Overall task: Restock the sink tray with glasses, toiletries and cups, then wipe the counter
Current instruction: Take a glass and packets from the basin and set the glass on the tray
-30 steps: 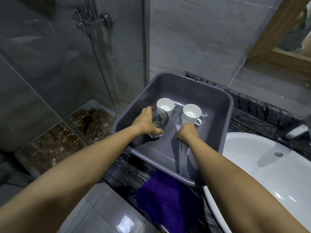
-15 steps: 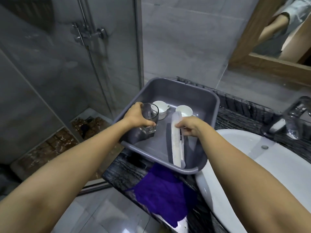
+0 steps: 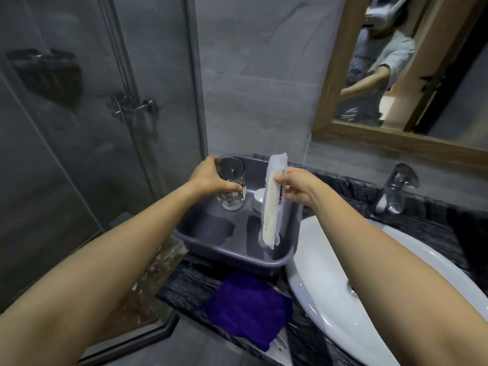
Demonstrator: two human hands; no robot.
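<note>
The grey tray point(image 3: 232, 249) sits on the dark marbled desk point(image 3: 184, 289), at its left end, touching or just beside the white sink basin point(image 3: 330, 286). Inside it, a white cup point(image 3: 259, 199) stands toward the far side, largely hidden behind a long sealed toiletry packet point(image 3: 273, 204). The right hand point(image 3: 295, 187) is closed on that packet near its upper part, holding it nearly upright with its lower end hanging over the tray's near right corner; whether it touches the tray floor cannot be told. The left hand point(image 3: 211, 178) is clamped around a clear glass point(image 3: 231, 184), held upright above the far left of the tray and apparently clear of the floor. Judgement: the step in hand is the arranging of tray contents, with both items lifted. To do it well, the glass should be set down base first and level, well apart from the cup so that the two do not knock; the packet should be laid flat, or leaned against a wall, where it will not topple onto the crockery. Release should follow only once each item is steady. A purple cloth point(image 3: 248, 310) lies on the desk in front of the tray, at hand for wiping, a step not yet begun. The tap point(image 3: 393, 191) stands behind the basin.
</note>
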